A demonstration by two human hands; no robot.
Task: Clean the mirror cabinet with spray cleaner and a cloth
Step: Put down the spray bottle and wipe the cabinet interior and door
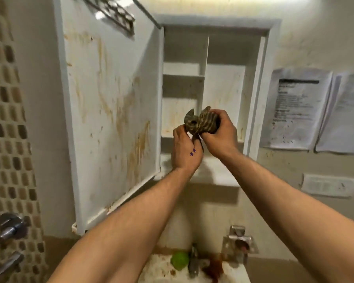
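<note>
- Cloth (200, 123), brown with pale stripes, is bunched up in both hands. It is in front of the open cabinet, near its lower shelf.
- Left hand (185, 149) pinches the cloth's left edge. Its fingers are curled and close together. Two small purple stars are on its back.
- Right hand (220, 135) grips the cloth's right side. Its fingers are curled round it and pressed together.
- Cabinet (213, 22) is white and hangs on the wall. A board splits the inside into a left part and a right part. The left part has shelves (183, 78).
- Door (110, 119) is swung open to the left. Its inner side has brown streaks and drips.
- Brown marks are on the back of the cabinet too.
- Papers (296, 107) with print hang on the wall right of the cabinet. They have dark spots.
- Switch plate (328, 184) is below the papers.
- Sink (157, 269) is low down, under the arms, with brown stains. A green thing (179, 261) and a tap (193, 262) are at its back.
- Small tiles (6, 119) cover the far left wall, with a metal knob (8, 226) on them.
</note>
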